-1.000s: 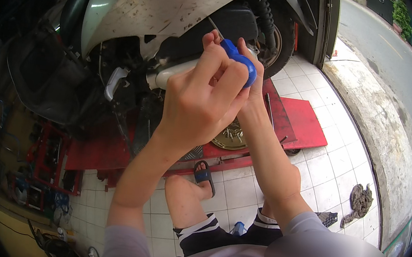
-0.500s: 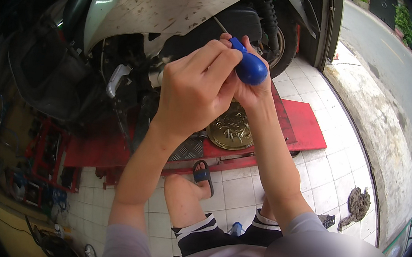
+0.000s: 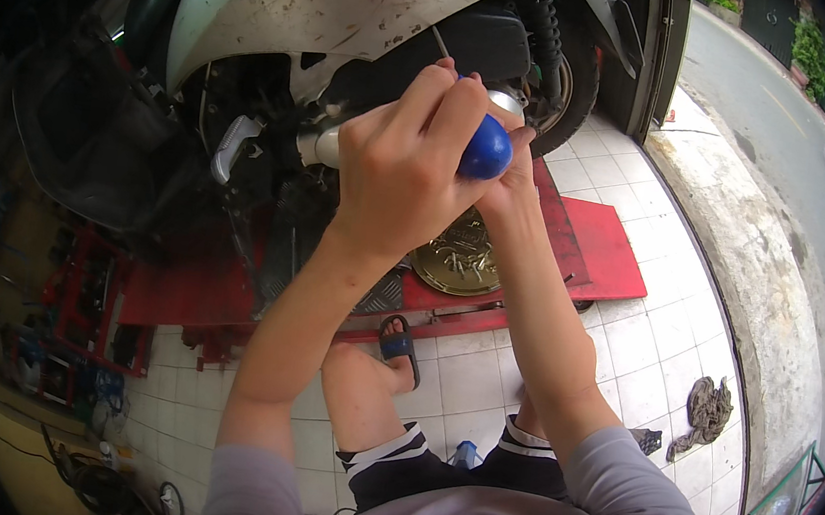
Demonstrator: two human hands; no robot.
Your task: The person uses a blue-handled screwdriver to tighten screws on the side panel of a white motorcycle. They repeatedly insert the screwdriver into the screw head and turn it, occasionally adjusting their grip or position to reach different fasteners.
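We have the blue-handled screwdriver point(image 3: 488, 149) near the pale scooter panel point(image 3: 303, 7), our left hand point(image 3: 404, 161) curled tight round it; how closed our partly hidden right hand point(image 3: 513, 183) is, we cannot tell. Below lies a tray point(image 3: 433, 274) of metal parts point(image 3: 467, 260) on a red platform point(image 3: 190, 286).

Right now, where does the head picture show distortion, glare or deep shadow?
In the head view, fisheye distortion bows the right edge of the tiled floor; in that view, a glare streak marks the pale body panel; the black plastic part at the head view's left sinks into shadow; the blue handle there looks fairly clear.
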